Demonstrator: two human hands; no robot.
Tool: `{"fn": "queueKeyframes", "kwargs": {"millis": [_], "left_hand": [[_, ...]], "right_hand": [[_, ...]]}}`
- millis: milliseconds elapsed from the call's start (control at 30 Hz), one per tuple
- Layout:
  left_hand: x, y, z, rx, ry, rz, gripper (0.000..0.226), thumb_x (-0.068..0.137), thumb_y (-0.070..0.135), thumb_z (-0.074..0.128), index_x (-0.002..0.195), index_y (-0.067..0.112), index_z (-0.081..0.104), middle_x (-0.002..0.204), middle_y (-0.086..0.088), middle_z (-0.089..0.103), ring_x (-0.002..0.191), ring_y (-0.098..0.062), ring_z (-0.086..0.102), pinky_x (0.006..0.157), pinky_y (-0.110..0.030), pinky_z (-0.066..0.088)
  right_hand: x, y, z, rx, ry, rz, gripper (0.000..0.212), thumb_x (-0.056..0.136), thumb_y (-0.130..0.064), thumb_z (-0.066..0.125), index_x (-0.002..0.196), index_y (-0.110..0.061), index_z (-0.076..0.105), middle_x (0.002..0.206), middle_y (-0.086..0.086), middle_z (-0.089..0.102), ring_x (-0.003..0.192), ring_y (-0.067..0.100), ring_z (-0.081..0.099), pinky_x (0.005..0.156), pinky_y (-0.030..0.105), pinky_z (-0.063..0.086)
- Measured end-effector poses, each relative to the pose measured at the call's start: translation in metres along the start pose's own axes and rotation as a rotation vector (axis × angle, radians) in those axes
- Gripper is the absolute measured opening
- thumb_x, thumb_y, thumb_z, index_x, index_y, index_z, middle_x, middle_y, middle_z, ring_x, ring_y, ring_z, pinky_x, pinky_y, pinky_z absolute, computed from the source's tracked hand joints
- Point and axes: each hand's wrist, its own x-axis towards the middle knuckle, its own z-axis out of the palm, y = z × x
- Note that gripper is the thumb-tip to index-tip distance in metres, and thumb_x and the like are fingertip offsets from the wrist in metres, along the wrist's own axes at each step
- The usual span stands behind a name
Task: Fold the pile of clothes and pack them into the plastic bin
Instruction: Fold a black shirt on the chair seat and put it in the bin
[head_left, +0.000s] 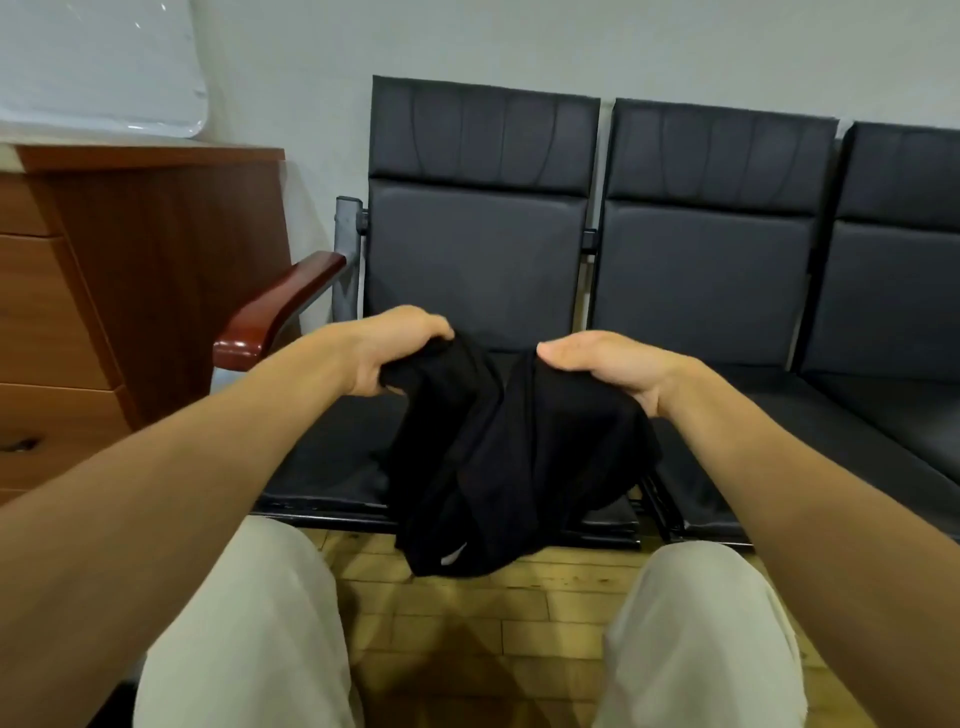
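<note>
Both hands (400, 348) (613, 364) grip black garment (509, 457) (fingers hidden).

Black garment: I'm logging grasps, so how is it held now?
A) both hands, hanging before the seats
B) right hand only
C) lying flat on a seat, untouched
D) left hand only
A: the left hand and right hand each grip the black garment near its top, and it hangs free.

The wide-angle camera sits on the person's head and faces forward and down, over pale-trousered knees (244, 613), toward a near row of black padded seats (701, 270).
</note>
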Motion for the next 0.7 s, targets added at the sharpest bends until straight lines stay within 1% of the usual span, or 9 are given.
{"fn": "queueKeyframes", "kwargs": {"millis": [133, 200, 267, 333, 367, 467, 567, 633, 700], "left_hand": [[-0.017, 0.028, -0.007, -0.300, -0.070, 0.078, 0.017, 0.089, 0.030, 0.057, 0.078, 0.018, 0.062, 0.077, -0.001, 0.061, 0.066, -0.014, 0.054, 0.058, -0.024, 0.035], [-0.022, 0.035, -0.011, -0.430, -0.123, 0.089, 0.020, 0.090, 0.029, 0.056, 0.082, 0.013, 0.065, 0.079, -0.003, 0.065, 0.069, -0.015, 0.060, 0.066, -0.025, 0.045], [-0.024, 0.034, -0.012, -0.422, -0.110, 0.078, 0.024, 0.094, 0.028, 0.053, 0.081, 0.012, 0.065, 0.076, -0.003, 0.068, 0.066, -0.014, 0.064, 0.065, -0.026, 0.052], [-0.021, 0.026, -0.010, -0.217, 0.023, 0.087, 0.025, 0.097, 0.027, 0.049, 0.079, 0.015, 0.063, 0.075, -0.001, 0.067, 0.066, -0.015, 0.062, 0.061, -0.026, 0.047], [-0.017, 0.019, -0.011, -0.091, 0.094, 0.120, 0.025, 0.098, 0.024, 0.047, 0.081, 0.014, 0.062, 0.078, -0.003, 0.066, 0.069, -0.017, 0.061, 0.062, -0.026, 0.045], [0.001, -0.008, -0.025, 0.330, 0.267, 0.256, 0.024, 0.100, 0.017, 0.043, 0.092, 0.006, 0.063, 0.092, -0.013, 0.062, 0.085, -0.026, 0.060, 0.072, -0.030, 0.042], [0.012, -0.031, -0.047, 0.614, 0.422, 0.288, 0.024, 0.101, 0.016, 0.042, 0.103, 0.003, 0.063, 0.105, -0.013, 0.062, 0.101, -0.033, 0.058, 0.081, -0.032, 0.040], [0.017, -0.040, -0.063, 0.727, 0.500, 0.259, 0.018, 0.101, 0.016, 0.041, 0.100, 0.009, 0.058, 0.109, -0.017, 0.062, 0.097, -0.037, 0.058, 0.079, -0.037, 0.044], [0.020, -0.044, -0.077, 0.788, 0.563, 0.231, 0.018, 0.101, 0.017, 0.042, 0.105, 0.013, 0.058, 0.109, -0.019, 0.063, 0.093, -0.038, 0.059, 0.080, -0.043, 0.050]], "right_hand": [[-0.009, -0.023, -0.003, 0.310, 0.014, -0.157, 0.025, 0.090, -0.023, 0.055, 0.102, -0.006, 0.068, 0.100, 0.011, 0.071, 0.088, 0.022, 0.068, 0.089, 0.036, 0.053], [-0.009, -0.026, -0.004, 0.397, 0.024, -0.231, 0.022, 0.091, -0.022, 0.054, 0.092, -0.010, 0.073, 0.097, 0.010, 0.071, 0.088, 0.023, 0.067, 0.094, 0.039, 0.050], [-0.007, -0.024, -0.002, 0.377, 0.117, -0.245, 0.024, 0.096, -0.021, 0.052, 0.090, -0.013, 0.074, 0.098, 0.009, 0.073, 0.091, 0.023, 0.069, 0.093, 0.039, 0.051], [-0.002, -0.015, -0.002, 0.200, 0.289, -0.218, 0.023, 0.099, -0.021, 0.050, 0.096, -0.012, 0.071, 0.101, 0.009, 0.073, 0.098, 0.025, 0.068, 0.090, 0.038, 0.053], [0.002, -0.010, -0.002, 0.045, 0.411, -0.211, 0.021, 0.099, -0.020, 0.050, 0.098, -0.012, 0.070, 0.102, 0.008, 0.072, 0.100, 0.026, 0.067, 0.089, 0.038, 0.054], [0.012, 0.009, -0.014, -0.391, 0.709, -0.253, 0.016, 0.098, -0.020, 0.053, 0.101, -0.015, 0.068, 0.101, -0.001, 0.068, 0.104, 0.019, 0.061, 0.091, 0.034, 0.049], [0.015, 0.020, -0.027, -0.543, 0.860, -0.272, 0.017, 0.098, -0.023, 0.052, 0.105, -0.021, 0.067, 0.105, -0.001, 0.068, 0.111, 0.022, 0.057, 0.093, 0.039, 0.048], [0.013, 0.017, -0.030, -0.569, 0.953, -0.327, 0.019, 0.098, -0.024, 0.051, 0.107, -0.021, 0.067, 0.105, 0.000, 0.068, 0.107, 0.021, 0.059, 0.088, 0.037, 0.048], [0.011, 0.010, -0.028, -0.575, 1.044, -0.421, 0.020, 0.099, -0.025, 0.049, 0.109, -0.021, 0.065, 0.101, -0.004, 0.067, 0.096, 0.015, 0.059, 0.080, 0.033, 0.046]]}}
